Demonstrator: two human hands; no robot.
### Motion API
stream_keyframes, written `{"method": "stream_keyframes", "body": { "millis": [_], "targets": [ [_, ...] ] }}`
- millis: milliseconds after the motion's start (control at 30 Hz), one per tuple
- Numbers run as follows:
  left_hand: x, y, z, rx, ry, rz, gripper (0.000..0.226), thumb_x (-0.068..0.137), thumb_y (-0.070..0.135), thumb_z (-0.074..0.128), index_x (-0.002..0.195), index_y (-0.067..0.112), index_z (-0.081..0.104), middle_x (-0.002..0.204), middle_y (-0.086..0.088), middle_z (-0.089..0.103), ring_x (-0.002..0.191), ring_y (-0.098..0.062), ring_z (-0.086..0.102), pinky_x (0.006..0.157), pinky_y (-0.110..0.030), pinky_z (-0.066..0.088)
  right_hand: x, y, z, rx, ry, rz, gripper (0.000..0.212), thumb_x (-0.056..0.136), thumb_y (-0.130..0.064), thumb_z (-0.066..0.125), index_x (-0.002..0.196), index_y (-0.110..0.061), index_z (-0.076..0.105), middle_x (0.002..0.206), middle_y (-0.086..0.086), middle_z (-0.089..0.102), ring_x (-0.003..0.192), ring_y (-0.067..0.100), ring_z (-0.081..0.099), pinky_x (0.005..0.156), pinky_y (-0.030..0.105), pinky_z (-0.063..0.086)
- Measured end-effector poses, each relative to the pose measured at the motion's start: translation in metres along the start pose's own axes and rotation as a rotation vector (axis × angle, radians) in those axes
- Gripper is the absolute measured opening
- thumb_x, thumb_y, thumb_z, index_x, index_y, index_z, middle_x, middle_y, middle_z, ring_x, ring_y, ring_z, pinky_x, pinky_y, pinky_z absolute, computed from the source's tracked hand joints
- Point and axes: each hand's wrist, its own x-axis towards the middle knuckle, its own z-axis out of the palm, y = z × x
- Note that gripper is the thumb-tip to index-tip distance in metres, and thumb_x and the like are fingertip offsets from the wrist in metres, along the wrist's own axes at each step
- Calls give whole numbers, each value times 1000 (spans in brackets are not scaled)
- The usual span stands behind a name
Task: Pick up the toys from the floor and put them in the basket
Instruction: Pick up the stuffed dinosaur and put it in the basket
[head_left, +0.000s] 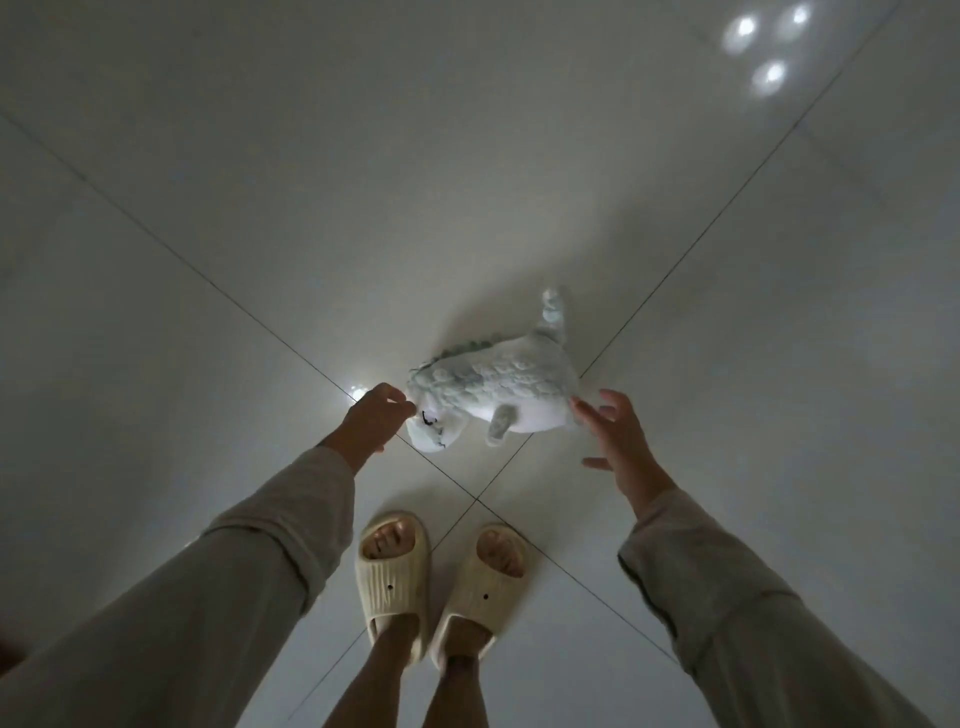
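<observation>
A pale green and white plush dinosaur lies on its side on the white tiled floor, head to the left, tail pointing away. My left hand has its fingers pinched at the toy's head, touching it. My right hand is spread wide, its fingertips just reaching the toy's white belly end on the right. Both arms wear loose beige sleeves. No basket is in view.
My two feet in cream slippers stand just below the toy, where dark grout lines cross. Bright lamp reflections glint on the tiles at the top right. Shiny bare tile surrounds the toy.
</observation>
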Motion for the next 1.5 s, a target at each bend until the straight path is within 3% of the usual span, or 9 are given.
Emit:
{"method": "stream_keyframes", "body": {
  "millis": [67, 167, 333, 667, 867, 1067, 1200, 1333, 1500],
  "targets": [
    [42, -6, 12, -7, 6, -44, 35, 87, 25, 53, 119, 12, 49, 101, -8, 49, 91, -24, 46, 65, -28, 41, 44, 8, 11, -18, 26, -22, 66, 82, -48, 60, 139, -23, 36, 141, 8, 43, 108, 23, 53, 59, 23, 44],
    [81, -25, 33, -135, -1, -121, 41, 83, 37, 51, 115, 13, 45, 100, -5, 44, 96, -24, 42, 81, -39, 40, 90, 23, 21, 48, 39, -14, 59, 85, -50, 53, 137, -25, 41, 136, 5, 50, 97, 16, 56, 59, 21, 39],
    [99, -43, 52, -482, 19, -172, 29, 93, 28, 45, 116, 11, 53, 112, -10, 52, 105, -27, 50, 99, -51, 43, 104, 40, 31, 184, -83, 29, 48, 86, -43, 58, 129, -23, 49, 94, -16, 56, 82, 4, 55, 79, 41, 55],
    [-91, -25, -27, -342, 153, -47, 38, 90, 24, 55, 123, 3, 53, 128, -21, 55, 104, -29, 53, 101, -52, 46, -114, 42, 2, 392, -161, 90, 46, 84, -41, 61, 122, -18, 54, 102, -2, 64, 92, 21, 64, 78, 40, 56],
    [-278, -47, -78, -307, 54, -14, 37, 89, 17, 59, 119, -2, 53, 126, -27, 55, 103, -32, 55, 95, -48, 47, -314, 44, -50, 438, -175, 155, 33, 86, -34, 62, 114, -16, 57, 105, 4, 62, 87, 21, 61, 50, 25, 53],
    [-424, -52, -89, -298, 69, -34, 36, 87, 16, 61, 119, -1, 55, 110, -17, 56, 104, -35, 54, 96, -47, 46, -459, 48, -103, 456, -98, 228, 16, 87, -25, 63, 100, -15, 59, 102, 13, 60, 85, 29, 57, 60, 30, 50],
    [-480, -55, -87, -335, 36, -25, 25, 86, 16, 63, 106, 4, 57, 105, -15, 55, 95, -30, 53, 90, -43, 47, -512, 45, -130, 489, -25, 178, 17, 89, -21, 61, 103, -14, 58, 98, 11, 60, 80, 25, 57, 59, 28, 49],
    [-510, -47, -85, -390, -2, 63, 8, 84, 14, 64, 86, 14, 57, 92, -9, 58, 74, -21, 56, 66, -28, 49, -539, 42, -159, 533, -20, 89, 12, 90, -19, 59, 99, -13, 57, 85, 3, 61, 71, 19, 58, 48, 26, 51],
    [-524, -32, -75, -412, -20, 133, 8, 84, 19, 64, 78, 23, 59, 86, -2, 60, 79, -19, 56, 59, -27, 47, -549, 33, -188, 541, -29, 12, 13, 90, -22, 58, 100, -15, 58, 84, 2, 62, 69, 18, 56, 44, 22, 49]
  ]
}}
